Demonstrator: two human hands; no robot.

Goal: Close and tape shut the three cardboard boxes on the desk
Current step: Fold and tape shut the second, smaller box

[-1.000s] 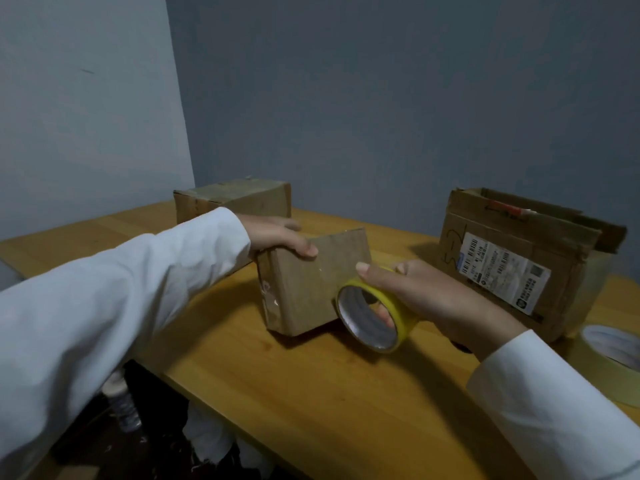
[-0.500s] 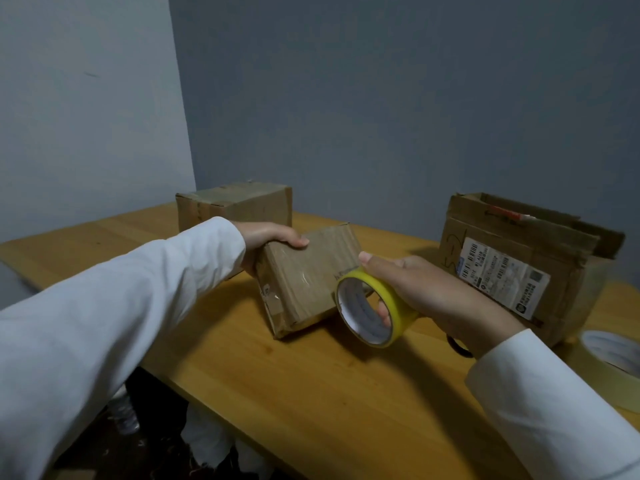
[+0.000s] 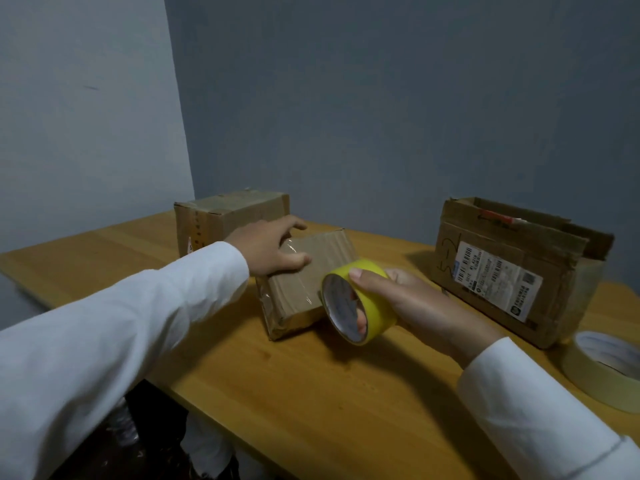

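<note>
Small box (image 3: 304, 282) now flat, left hand (image 3: 270, 249) pressing it, right hand (image 3: 412, 299) gripping tape roll (image 3: 360, 301)

This looks like a plain room in a home or small office. A wooden desk (image 3: 311, 393) sits in the corner of two bare gray-blue walls (image 3: 381, 116). Used cardboard boxes (image 3: 512, 271) and a roll of tape (image 3: 602, 372) lie on it, like a packing spot.

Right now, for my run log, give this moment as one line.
left hand presses small brown cardboard box | right hand grips yellow tape roll | labelled cardboard box open
</note>
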